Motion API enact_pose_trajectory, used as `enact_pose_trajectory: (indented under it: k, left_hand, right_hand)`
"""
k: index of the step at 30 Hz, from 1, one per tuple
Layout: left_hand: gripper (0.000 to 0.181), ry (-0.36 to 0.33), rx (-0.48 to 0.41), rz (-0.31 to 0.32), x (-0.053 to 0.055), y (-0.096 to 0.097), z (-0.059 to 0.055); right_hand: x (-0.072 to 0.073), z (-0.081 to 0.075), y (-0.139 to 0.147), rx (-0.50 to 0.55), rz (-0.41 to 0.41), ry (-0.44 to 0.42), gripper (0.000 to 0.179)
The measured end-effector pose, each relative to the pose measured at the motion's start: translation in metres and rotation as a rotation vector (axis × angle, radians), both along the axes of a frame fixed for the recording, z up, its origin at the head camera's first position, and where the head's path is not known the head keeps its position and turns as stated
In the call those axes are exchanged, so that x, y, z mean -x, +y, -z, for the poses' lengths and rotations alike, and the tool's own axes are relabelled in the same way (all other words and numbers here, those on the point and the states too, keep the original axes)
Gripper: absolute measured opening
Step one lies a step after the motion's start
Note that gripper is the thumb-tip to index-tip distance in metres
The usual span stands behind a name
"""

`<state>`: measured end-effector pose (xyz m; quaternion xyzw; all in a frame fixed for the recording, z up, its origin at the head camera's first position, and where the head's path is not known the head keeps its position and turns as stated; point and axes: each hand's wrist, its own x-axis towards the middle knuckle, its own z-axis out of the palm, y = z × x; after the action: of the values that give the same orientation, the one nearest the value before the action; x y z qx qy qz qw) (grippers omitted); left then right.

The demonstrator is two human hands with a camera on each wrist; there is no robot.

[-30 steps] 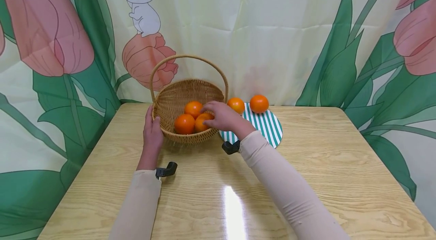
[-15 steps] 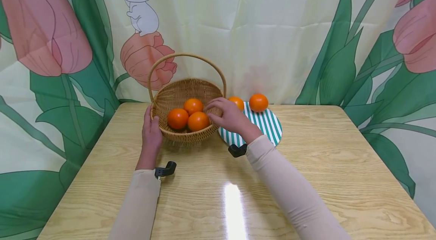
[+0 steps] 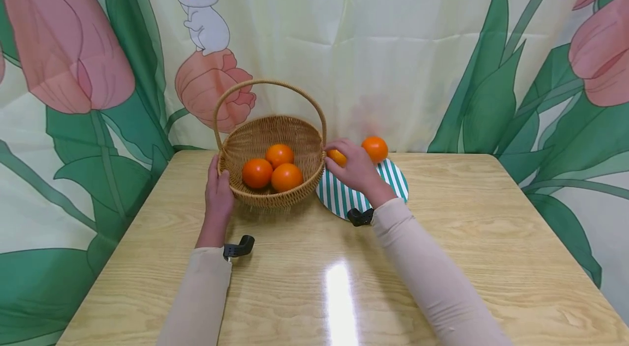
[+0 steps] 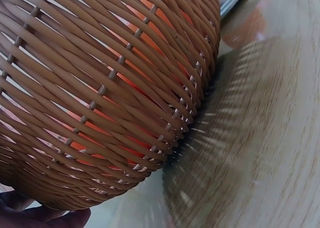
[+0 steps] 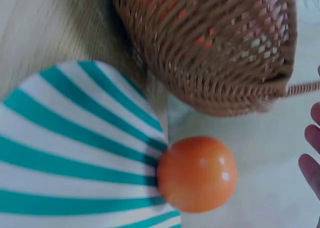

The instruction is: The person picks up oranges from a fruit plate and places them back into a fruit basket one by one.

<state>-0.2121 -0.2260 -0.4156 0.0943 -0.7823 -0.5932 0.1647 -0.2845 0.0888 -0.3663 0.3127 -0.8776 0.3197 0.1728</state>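
Observation:
In the head view, my left hand (image 3: 218,193) grips the left rim of a wicker basket (image 3: 275,200) with a tall arched handle. Its fingers (image 4: 45,218) show low against the woven side in the left wrist view. Three smooth, glossy orange round fruits (image 3: 287,177) lie inside the basket. My right hand (image 3: 354,167) holds nothing; it is just outside the right rim, over a similar fruit (image 3: 337,157) that it partly hides. Another such fruit (image 3: 375,149) sits behind it to the right. One round fruit (image 5: 197,174) shows whole in the right wrist view.
Under the loose fruits lies a round green-and-white striped mat (image 3: 339,198), right of the basket. The wooden table (image 3: 295,269) ends at the back against a curtain (image 3: 393,62) printed with tulips and a rabbit. Black wrist cameras (image 3: 239,246) sit at both cuffs.
My right hand has left the fruit in the basket and moved right, past the rim, to above the mat. The fruits inside have shifted left. My left hand stays at the rim.

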Motion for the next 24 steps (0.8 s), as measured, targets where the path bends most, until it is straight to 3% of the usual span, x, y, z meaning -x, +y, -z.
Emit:
enact_pose_trajectory:
  k: [7,14,24]
  left_hand:
    - [0.055,-0.003,-0.004,0.009,-0.002,0.001,0.0]
    - [0.055,-0.009,-0.011,0.013,-0.002,0.0,0.0]
    - [0.054,-0.029,-0.019,0.013,-0.002,0.001,-0.001]
  right_hand:
    - [0.013,0.009,0.019,-0.002,0.075,-0.07,0.029]
    - [0.027,0.018,0.033,-0.042,0.165,-0.2,0.035]
    - [0.042,0.023,0.044,-0.088,0.304,-0.213,0.038]
